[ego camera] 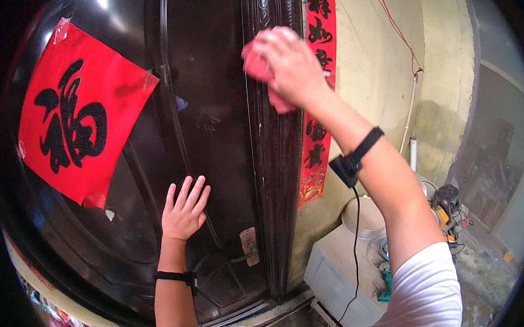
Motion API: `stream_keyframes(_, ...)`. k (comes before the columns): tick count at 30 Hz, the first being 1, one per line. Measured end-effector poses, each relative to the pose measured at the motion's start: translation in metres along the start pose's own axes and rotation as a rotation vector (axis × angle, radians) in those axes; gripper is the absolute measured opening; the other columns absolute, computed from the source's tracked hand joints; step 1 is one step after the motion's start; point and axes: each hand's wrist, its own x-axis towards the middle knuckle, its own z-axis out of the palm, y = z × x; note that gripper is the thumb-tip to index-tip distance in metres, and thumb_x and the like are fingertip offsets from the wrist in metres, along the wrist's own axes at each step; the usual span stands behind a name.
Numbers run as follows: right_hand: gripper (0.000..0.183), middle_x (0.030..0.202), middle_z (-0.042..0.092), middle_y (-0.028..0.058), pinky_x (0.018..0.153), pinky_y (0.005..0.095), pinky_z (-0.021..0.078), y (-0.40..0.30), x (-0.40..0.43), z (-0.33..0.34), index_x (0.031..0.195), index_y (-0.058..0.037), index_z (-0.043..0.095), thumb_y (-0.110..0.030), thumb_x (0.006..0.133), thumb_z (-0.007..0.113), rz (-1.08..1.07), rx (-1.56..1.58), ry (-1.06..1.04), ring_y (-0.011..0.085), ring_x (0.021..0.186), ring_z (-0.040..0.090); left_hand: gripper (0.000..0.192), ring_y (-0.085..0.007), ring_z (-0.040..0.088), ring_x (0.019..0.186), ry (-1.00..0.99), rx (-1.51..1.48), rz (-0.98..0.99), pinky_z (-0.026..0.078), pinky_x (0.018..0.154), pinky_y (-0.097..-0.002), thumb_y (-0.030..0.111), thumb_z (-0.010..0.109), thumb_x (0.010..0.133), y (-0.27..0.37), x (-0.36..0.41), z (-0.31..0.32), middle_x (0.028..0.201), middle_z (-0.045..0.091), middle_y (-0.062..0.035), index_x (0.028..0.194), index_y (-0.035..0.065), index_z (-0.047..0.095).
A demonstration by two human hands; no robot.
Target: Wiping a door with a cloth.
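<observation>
My right hand (290,61) presses a pink cloth (257,65) against the carved dark frame (273,171) of a door. The hand and cloth are blurred, and part of the cloth is hidden under the fingers. Lower down and to the left, my left hand (185,210) holds nothing; its fingers are spread in front of the glossy dark door panel (213,143). Whether its palm touches the panel I cannot tell. A red paper diamond (110,95) with a large black character is taped to the door. A handle with a worn plate (249,247) sits near the frame.
Beside the frame, a red paper strip (313,179) with black writing hangs on the yellowish wall (363,80). A pale metal cabinet (337,278) at lower right bears a round pan (365,216) and tools. A black cable (355,251) dangles from my right wrist strap.
</observation>
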Motion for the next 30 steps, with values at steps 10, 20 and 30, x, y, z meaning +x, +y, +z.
stream_keyframes(10, 0.062, 0.138, 0.054, 0.0175, 0.110, 0.0522, 0.0437, 0.047, 0.068, 0.023, 0.134, -0.0092, 0.058, -0.022, 0.079, 0.084, 0.504, -0.087, 0.325, 0.0431, 0.126, 0.049, 0.062, -0.0254, 0.041, 0.155, 0.006, -0.009, 0.015, 0.027, 0.128, -0.0552, 0.027, 0.058, 0.087, -0.002, 0.000, 0.002, 0.167, 0.046, -0.0004, 0.148, 0.0237, 0.062)
stream_keyframes(20, 0.075, 0.136, 0.052, 0.0276, 0.110, 0.0571, 0.0401, -0.016, -0.023, 0.028, 0.146, 0.0045, 0.047, -0.025, 0.084, 0.079, 0.773, -0.030, 0.231, 0.0475, 0.124, 0.050, 0.062, -0.0238, 0.042, 0.154, 0.025, 0.008, 0.009, 0.031, 0.126, -0.0536, 0.030, 0.063, 0.086, -0.005, -0.003, -0.002, 0.166, 0.046, 0.0012, 0.147, 0.0235, 0.062)
stream_keyframes(30, 0.081, 0.136, 0.053, 0.0310, 0.112, 0.0586, 0.0392, -0.004, -0.027, 0.017, 0.147, 0.0081, 0.045, -0.049, 0.097, 0.073, 0.845, 0.068, 0.119, 0.0498, 0.127, 0.051, 0.064, -0.0240, 0.040, 0.155, 0.039, -0.016, 0.023, 0.029, 0.127, -0.0547, 0.030, 0.062, 0.085, 0.003, -0.001, 0.007, 0.168, 0.044, 0.0004, 0.149, 0.0225, 0.060)
